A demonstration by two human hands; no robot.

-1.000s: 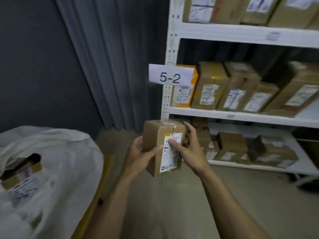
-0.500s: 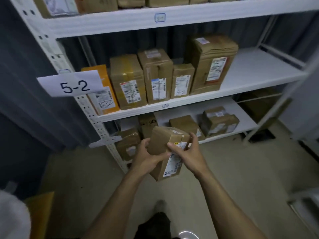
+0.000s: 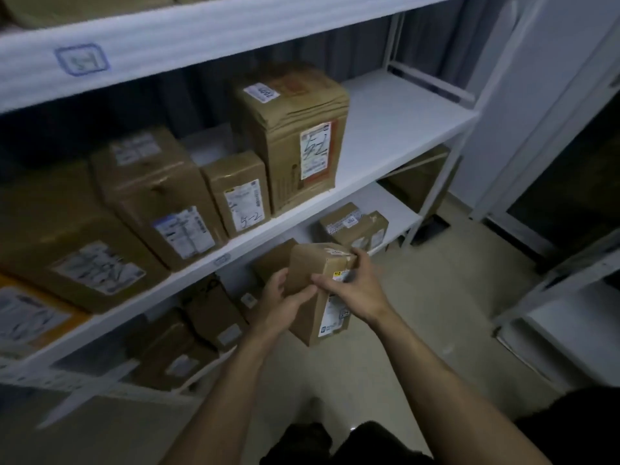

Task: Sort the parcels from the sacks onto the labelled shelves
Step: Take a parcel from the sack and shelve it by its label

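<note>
The left hand (image 3: 285, 302) and right hand (image 3: 357, 290) both grip one brown parcel (image 3: 307, 270), fingers curled round its sides, in the air before the lower shelf (image 3: 385, 203). Five shelved parcels (image 3: 295, 139) stand along the middle shelf (image 3: 385, 129) behind.

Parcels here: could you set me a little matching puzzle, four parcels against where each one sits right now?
1 held parcel
2 tall parcel
3 orange parcel
4 white-taped parcel

a lower shelf
b middle shelf, far left
c middle shelf, right end of the row
d between left hand and right hand

Pairs: 1-d, 2-c, 3-b, 4-a
</note>
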